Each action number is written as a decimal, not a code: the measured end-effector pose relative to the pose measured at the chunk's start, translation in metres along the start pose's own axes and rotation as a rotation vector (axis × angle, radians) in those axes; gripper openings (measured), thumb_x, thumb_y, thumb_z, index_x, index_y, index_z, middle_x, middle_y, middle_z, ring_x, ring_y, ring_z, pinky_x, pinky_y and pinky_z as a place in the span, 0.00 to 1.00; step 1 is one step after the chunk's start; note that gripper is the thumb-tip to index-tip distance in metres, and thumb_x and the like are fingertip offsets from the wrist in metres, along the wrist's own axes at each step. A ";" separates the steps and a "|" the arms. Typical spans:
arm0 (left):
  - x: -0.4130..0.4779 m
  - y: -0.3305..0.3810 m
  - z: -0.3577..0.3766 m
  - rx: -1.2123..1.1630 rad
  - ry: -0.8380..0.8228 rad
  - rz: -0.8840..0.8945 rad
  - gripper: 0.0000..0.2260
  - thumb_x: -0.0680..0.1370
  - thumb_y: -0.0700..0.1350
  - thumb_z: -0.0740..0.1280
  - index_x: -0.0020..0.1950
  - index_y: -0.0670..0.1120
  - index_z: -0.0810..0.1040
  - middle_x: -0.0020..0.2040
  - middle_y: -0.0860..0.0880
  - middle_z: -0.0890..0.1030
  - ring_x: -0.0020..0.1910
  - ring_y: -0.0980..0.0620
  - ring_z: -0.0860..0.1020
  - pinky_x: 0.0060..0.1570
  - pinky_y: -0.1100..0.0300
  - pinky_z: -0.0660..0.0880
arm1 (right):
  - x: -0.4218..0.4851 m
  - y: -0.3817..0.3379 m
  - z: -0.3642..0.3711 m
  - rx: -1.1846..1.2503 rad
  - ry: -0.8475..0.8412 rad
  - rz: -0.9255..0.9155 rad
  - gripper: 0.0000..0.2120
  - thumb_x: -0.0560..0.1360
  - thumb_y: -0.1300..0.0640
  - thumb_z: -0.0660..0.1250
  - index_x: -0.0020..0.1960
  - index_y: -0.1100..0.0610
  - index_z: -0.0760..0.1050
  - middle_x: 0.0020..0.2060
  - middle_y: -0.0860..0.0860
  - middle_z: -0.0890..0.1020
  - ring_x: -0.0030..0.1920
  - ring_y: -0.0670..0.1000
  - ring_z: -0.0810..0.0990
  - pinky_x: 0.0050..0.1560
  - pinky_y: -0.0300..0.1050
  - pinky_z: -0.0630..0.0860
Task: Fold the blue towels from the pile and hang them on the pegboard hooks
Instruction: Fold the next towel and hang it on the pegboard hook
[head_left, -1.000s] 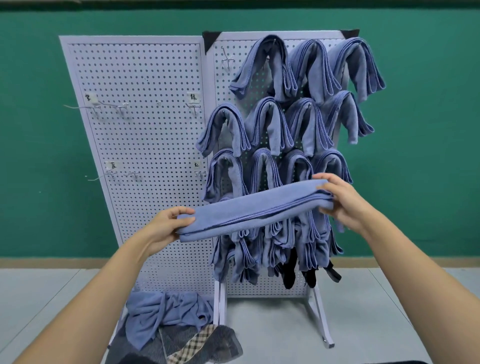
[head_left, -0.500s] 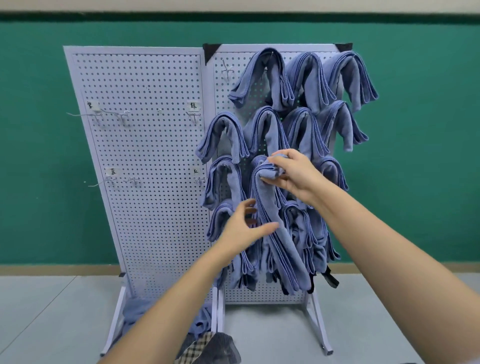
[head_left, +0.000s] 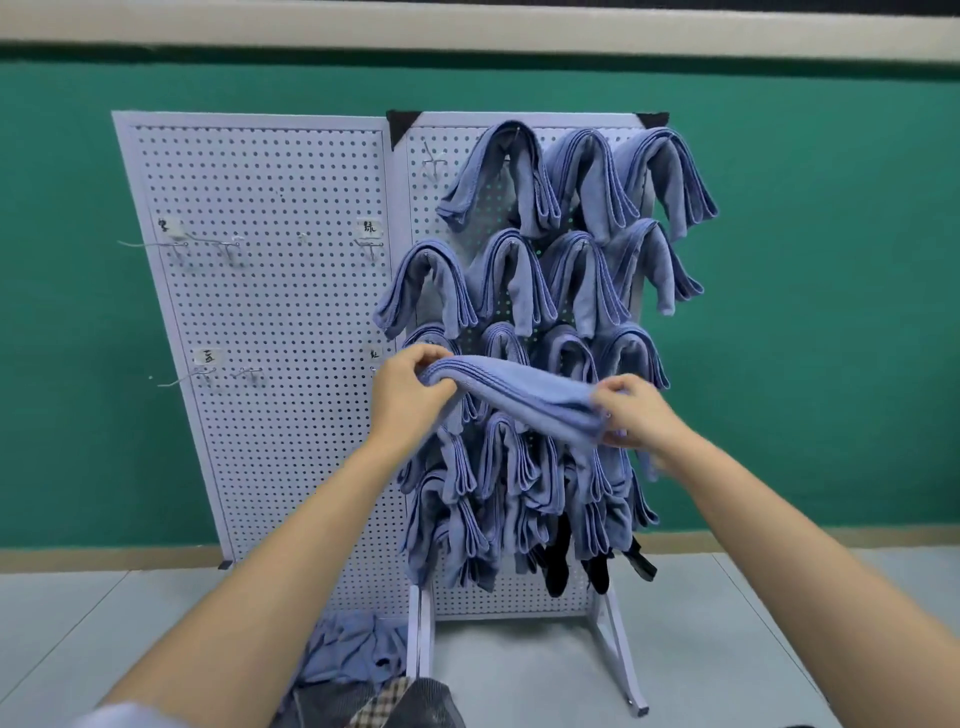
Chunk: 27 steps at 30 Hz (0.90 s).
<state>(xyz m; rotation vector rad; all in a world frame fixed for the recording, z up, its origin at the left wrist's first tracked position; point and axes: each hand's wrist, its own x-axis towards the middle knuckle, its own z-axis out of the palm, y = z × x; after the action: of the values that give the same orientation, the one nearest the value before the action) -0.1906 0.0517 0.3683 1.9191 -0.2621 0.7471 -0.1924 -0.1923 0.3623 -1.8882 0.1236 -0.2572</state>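
Note:
A folded blue towel (head_left: 519, 392) stretches between my hands in front of the right pegboard (head_left: 524, 592). My left hand (head_left: 410, 395) grips its upper left end, fingers curled over the fold. My right hand (head_left: 636, 415) pinches its lower right end. Several folded blue towels (head_left: 524, 270) hang in rows on the right pegboard's hooks behind the held towel. The pile of blue towels (head_left: 348, 649) lies on the floor at the foot of the boards.
The left pegboard (head_left: 280, 312) carries bare wire hooks (head_left: 156, 244) and small paper labels. Dark and checked cloths (head_left: 379, 706) lie beside the pile. Dark items hang at the right board's bottom (head_left: 558, 566). A green wall stands behind; grey floor lies below.
Half a second ago my right hand held the towel draped vertically and my left hand was free; now both hands hold it stretched nearly level, with my left hand gripping its left end.

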 end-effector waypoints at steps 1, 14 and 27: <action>0.005 0.005 -0.002 0.035 -0.002 0.015 0.08 0.71 0.36 0.69 0.46 0.48 0.80 0.40 0.55 0.80 0.36 0.62 0.75 0.35 0.74 0.70 | -0.001 0.005 0.006 -0.135 0.038 -0.071 0.13 0.76 0.60 0.65 0.60 0.58 0.72 0.46 0.53 0.75 0.40 0.51 0.74 0.42 0.45 0.75; 0.027 0.038 -0.015 0.153 -0.012 0.133 0.09 0.69 0.37 0.70 0.46 0.47 0.79 0.40 0.56 0.79 0.40 0.57 0.77 0.39 0.67 0.72 | -0.013 -0.060 0.066 -0.263 0.142 -0.713 0.14 0.73 0.61 0.64 0.58 0.53 0.75 0.51 0.47 0.80 0.50 0.48 0.77 0.49 0.52 0.76; 0.105 0.057 -0.049 0.165 0.150 0.268 0.13 0.70 0.35 0.68 0.51 0.46 0.84 0.44 0.50 0.84 0.43 0.52 0.79 0.47 0.60 0.75 | 0.035 -0.145 0.072 -0.183 0.261 -0.842 0.14 0.74 0.61 0.65 0.59 0.52 0.78 0.48 0.47 0.83 0.45 0.49 0.80 0.47 0.44 0.76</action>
<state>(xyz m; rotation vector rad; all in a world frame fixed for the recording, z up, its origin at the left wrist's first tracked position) -0.1548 0.0836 0.4884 1.9927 -0.3793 1.1158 -0.1474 -0.0864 0.4810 -1.9895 -0.5016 -1.0920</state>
